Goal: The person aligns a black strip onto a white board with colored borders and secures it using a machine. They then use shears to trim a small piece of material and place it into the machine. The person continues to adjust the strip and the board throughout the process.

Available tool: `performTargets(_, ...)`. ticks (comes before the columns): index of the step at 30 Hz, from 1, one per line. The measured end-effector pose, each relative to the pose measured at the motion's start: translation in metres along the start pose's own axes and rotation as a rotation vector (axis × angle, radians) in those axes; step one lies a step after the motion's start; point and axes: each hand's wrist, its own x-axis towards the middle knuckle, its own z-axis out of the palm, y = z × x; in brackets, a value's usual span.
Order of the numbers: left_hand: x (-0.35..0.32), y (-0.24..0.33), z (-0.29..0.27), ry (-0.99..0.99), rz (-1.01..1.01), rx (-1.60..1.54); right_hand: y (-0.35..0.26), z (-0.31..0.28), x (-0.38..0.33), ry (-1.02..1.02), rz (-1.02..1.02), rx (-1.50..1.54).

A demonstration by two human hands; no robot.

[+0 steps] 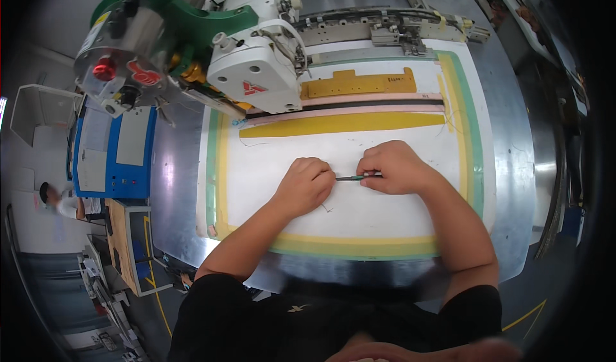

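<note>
Dark-green slim object (350,178), fingers (368,167) pinching, forearms (454,213) converging

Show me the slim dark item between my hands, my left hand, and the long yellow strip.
Slim dark item (350,178): head view, bare stretch between the hands.
Left hand (304,185): head view, back of the hand.
Long yellow strip (346,124): head view, middle of its length.
</note>
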Motion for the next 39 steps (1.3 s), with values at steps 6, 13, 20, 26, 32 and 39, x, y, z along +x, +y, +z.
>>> performTargets(6,0.0,0.0,0.0,0.001,-0.026,0.003,0.001,0.01,0.0,0.142,-0.062,-0.029)
performTargets(13,-0.005,-0.009,-0.006,0.029,-0.129,-0.066,-0.02,0.027,0.013,0.256,0.081,-0.178)
performTargets(20,-0.023,-0.018,-0.011,0.123,-0.273,-0.116,-0.072,0.095,-0.005,0.546,0.521,-0.399)
performTargets(26,-0.128,-0.092,-0.076,-0.016,-0.349,0.066,-0.089,0.126,-0.011,0.551,0.742,-0.599)
performTargets(32,-0.188,-0.196,-0.14,-0.053,-0.464,0.294,-0.093,0.131,-0.007,0.526,0.752,-0.6)
performTargets(39,-0.19,-0.199,-0.141,-0.098,-0.527,0.286,-0.096,0.134,-0.003,0.497,0.795,-0.627)
